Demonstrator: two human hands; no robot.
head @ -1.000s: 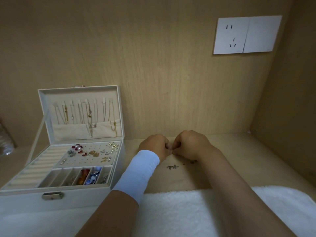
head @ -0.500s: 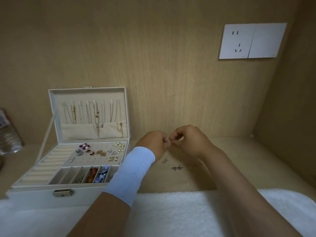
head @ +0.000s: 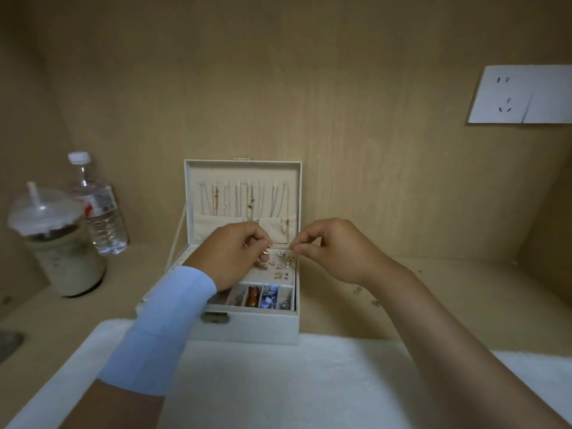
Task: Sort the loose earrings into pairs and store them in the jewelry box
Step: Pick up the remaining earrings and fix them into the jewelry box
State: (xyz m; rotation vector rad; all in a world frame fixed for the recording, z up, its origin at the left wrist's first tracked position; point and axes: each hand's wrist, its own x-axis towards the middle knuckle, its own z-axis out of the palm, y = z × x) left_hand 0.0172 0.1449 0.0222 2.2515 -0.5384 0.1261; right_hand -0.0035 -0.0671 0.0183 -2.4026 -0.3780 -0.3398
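Note:
The white jewelry box stands open in the middle of the desk, necklaces hanging in its lid and several earrings on its perforated panel. My left hand hovers over the box's panel and pinches a small gold earring at its fingertips. My right hand is just right of the box's back corner, thumb and forefinger pinched together on something too small to make out. Two loose earrings lie on the desk to the right, partly behind my right forearm.
An iced drink cup with a dome lid and a water bottle stand at the left. A white towel covers the desk's front edge. A wall socket is at the upper right.
Both hands have moved left from the loose earrings on the desk to above the jewelry box, and have drawn slightly apart. The view has swung left, bringing the cup and bottle in.

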